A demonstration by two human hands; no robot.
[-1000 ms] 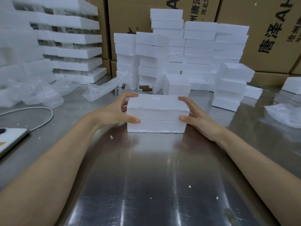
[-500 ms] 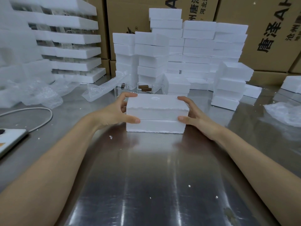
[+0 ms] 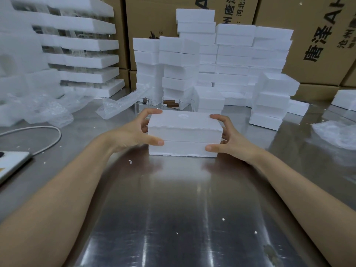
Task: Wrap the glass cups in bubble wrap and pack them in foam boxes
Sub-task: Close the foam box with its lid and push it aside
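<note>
A closed white foam box (image 3: 184,133), its lid seated on the base, stands on the steel table (image 3: 173,218) in the middle of the view. My left hand (image 3: 134,132) grips its left end, thumb on the front seam and fingers curled over the back edge. My right hand (image 3: 229,138) grips the right end the same way. Just behind the box stand clear glass cups (image 3: 142,106) with brown corks (image 3: 170,103) lying beside them. A strip of bubble wrap (image 3: 119,106) lies to their left. What the box holds is hidden.
Stacks of white foam boxes (image 3: 231,60) rise behind, with a shorter stack (image 3: 273,101) at the right. Foam trays (image 3: 86,60) and crumpled bubble wrap (image 3: 44,110) fill the left. A cable (image 3: 52,132) and a flat device (image 3: 11,162) lie at the left edge. Cardboard cartons (image 3: 317,45) line the back.
My right thumb has slid down from the box's upper half to its lower front corner, and my right fingers now arch over the top right edge. The box stays in place.
</note>
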